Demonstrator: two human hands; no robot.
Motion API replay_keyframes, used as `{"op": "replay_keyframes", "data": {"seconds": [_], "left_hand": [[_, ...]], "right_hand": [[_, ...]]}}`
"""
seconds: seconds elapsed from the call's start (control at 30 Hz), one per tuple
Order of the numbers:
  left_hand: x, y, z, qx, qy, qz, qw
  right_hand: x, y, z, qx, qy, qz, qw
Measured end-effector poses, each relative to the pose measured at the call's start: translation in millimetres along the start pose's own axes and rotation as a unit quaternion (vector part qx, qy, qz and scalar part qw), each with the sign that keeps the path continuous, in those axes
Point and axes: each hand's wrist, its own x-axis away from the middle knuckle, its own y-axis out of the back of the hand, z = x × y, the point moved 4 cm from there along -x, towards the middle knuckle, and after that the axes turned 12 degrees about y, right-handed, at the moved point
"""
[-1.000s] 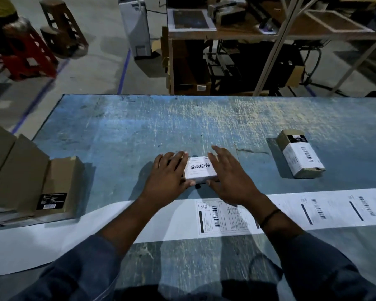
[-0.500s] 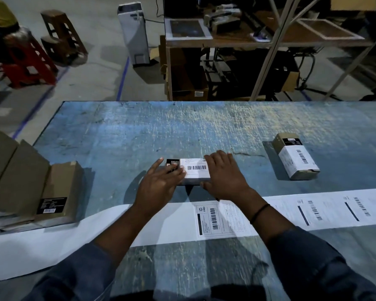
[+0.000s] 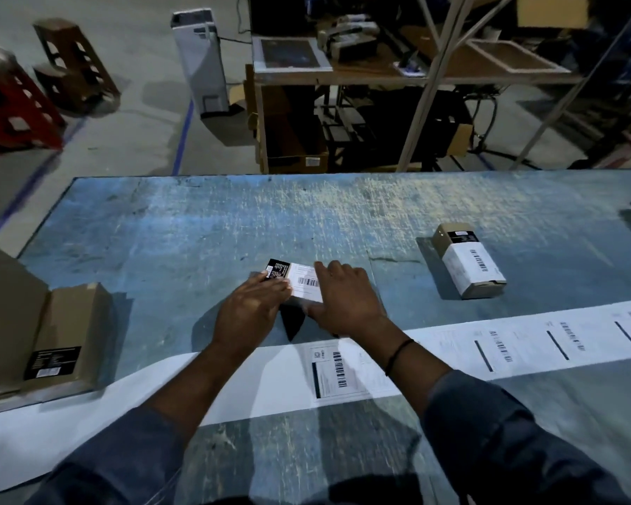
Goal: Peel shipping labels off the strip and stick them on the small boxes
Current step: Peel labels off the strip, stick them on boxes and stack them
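Scuffed blue worktop [image 3: 197, 227], dim warehouse floor beyond. Both hands lie flat and spread on one small box [image 3: 295, 282] mid-worktop: left hand [image 3: 250, 311] on its near-left edge, right hand [image 3: 347, 300] pressing the white label [image 3: 306, 284]. Label strip [image 3: 525, 344] runs just beside the wrists; a labelled box [image 3: 469, 260] sits well apart, right.

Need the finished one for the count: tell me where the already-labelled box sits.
In the head view, the labelled box lies on the blue table, right of both hands, just beyond the label strip.
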Motion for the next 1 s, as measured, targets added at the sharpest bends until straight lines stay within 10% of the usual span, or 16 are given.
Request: {"op": "replay_keyframes", "data": {"seconds": [0.37, 0.6, 1.0], "left_hand": [[-29.0, -19.2, -62.2, 0.053, -0.012, -0.001, 0.999], [-62.7, -101.2, -126.7, 0.018, 0.079, 0.145, 0.986], [-111.3, -149.7, -192.1, 0.039, 0.137, 0.156, 0.977]], "right_hand": [[51.7, 4.6, -45.5, -0.010, -0.206, -0.109, 0.973], [97.7, 30.6, -136.8, 0.059, -0.334, -0.153, 0.928], [101.6, 12.8, -199.4, 0.068, -0.317, -0.187, 0.927]]}}
